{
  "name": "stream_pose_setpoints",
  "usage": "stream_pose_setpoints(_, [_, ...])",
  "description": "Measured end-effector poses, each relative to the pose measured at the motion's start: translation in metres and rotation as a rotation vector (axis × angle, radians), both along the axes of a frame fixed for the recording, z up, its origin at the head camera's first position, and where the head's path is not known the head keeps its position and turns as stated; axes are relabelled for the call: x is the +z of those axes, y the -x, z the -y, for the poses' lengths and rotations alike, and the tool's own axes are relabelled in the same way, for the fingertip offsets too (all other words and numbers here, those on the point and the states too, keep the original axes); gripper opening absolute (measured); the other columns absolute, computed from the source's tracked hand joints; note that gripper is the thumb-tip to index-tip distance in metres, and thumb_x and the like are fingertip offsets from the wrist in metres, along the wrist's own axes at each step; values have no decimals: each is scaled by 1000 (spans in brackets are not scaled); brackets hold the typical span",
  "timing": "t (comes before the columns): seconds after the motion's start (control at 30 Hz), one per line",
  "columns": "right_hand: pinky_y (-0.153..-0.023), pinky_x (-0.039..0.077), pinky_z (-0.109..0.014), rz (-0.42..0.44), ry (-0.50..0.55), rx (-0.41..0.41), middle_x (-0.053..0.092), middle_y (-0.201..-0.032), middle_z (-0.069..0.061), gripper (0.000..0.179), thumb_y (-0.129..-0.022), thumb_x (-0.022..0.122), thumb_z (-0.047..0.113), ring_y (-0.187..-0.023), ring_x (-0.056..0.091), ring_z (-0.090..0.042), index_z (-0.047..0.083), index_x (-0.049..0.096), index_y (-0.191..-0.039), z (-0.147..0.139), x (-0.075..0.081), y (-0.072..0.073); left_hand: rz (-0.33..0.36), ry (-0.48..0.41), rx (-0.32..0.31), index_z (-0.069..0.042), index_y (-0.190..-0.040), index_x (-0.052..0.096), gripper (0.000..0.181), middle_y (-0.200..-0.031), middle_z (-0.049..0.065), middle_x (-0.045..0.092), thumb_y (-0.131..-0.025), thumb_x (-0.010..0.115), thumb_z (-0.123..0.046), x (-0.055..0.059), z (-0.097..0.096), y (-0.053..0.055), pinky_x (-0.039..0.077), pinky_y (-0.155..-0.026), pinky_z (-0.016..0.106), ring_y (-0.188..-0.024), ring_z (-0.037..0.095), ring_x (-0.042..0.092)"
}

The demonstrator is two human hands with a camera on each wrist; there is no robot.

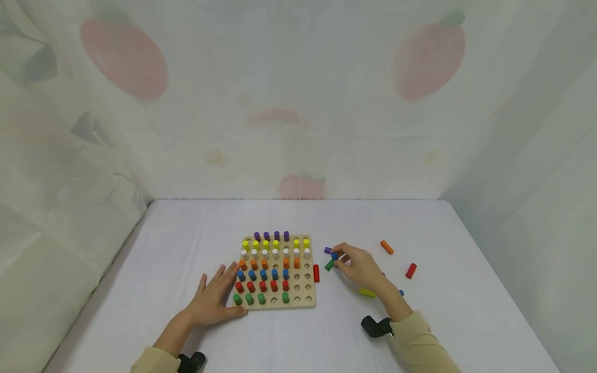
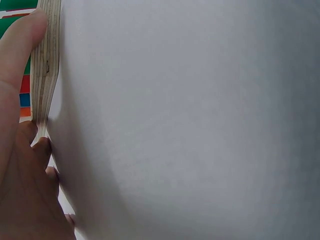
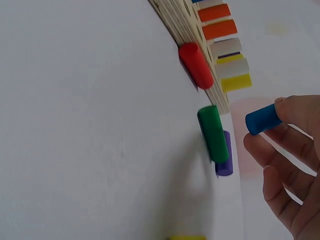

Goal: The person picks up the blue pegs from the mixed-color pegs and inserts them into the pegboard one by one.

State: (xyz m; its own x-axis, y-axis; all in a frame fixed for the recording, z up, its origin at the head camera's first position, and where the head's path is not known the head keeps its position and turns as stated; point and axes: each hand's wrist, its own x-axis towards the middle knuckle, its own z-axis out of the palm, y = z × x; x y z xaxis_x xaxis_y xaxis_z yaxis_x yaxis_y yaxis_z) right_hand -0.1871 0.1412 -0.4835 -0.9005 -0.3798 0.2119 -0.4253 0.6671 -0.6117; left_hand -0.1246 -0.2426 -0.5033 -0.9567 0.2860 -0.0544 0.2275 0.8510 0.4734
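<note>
A wooden pegboard (image 1: 303, 304) carries rows of purple, yellow, white, orange, blue, red and green pegs, with bare holes mostly toward its right side. My left hand (image 1: 215, 299) rests against the board's left side, fingers spread and thumb at the near left corner. In the left wrist view the thumb lies over the layered board edge. To the right of the board, my right hand (image 1: 360, 265) pinches a blue peg (image 3: 262, 119) between thumb and fingers. Beneath it lie a green peg (image 3: 213, 134) and a purple peg (image 3: 228, 165). A red peg (image 3: 196, 67) lies along the board's right edge.
Farther right on the white table (image 1: 466, 321) lie an orange peg (image 1: 387, 247) and another red peg (image 1: 411, 270). A yellow peg (image 1: 367, 292) and a partly hidden blue peg (image 1: 401, 292) are by the right forearm. Printed cloth hangs behind the table.
</note>
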Motion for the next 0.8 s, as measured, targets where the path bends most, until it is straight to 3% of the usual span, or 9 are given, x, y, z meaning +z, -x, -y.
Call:
stream_pose_setpoints(0.2, [-74,54,-30,-8,29,52,64,-99,5,25,-84,66,9,-83,61,-7,14,60,-108,13,-2,0,20,11,-2,-15,-147,25,106,-152,8,24,-65,68,-67,2,-1,0,-1,-102,69,-139,38,14])
stream_pose_setpoints(0.5, [-69,53,-22,-41,13,91,62,-94,8,24,-83,67,10,-79,59,-4,15,60,-105,31,-7,-2,23,13,1,-14,-147,25,106,-152,8,24,-65,68,-67,3,-2,0,-1,-102,69,-139,38,14])
stream_pose_setpoints(0.8, [-70,51,-17,-27,46,154,64,-95,5,22,-85,63,9,-82,60,-4,12,60,-107,45,-11,-3,18,16,2,-15,-147,25,107,-152,7,23,-64,68,-67,-2,0,0,-2,-103,69,-139,38,13])
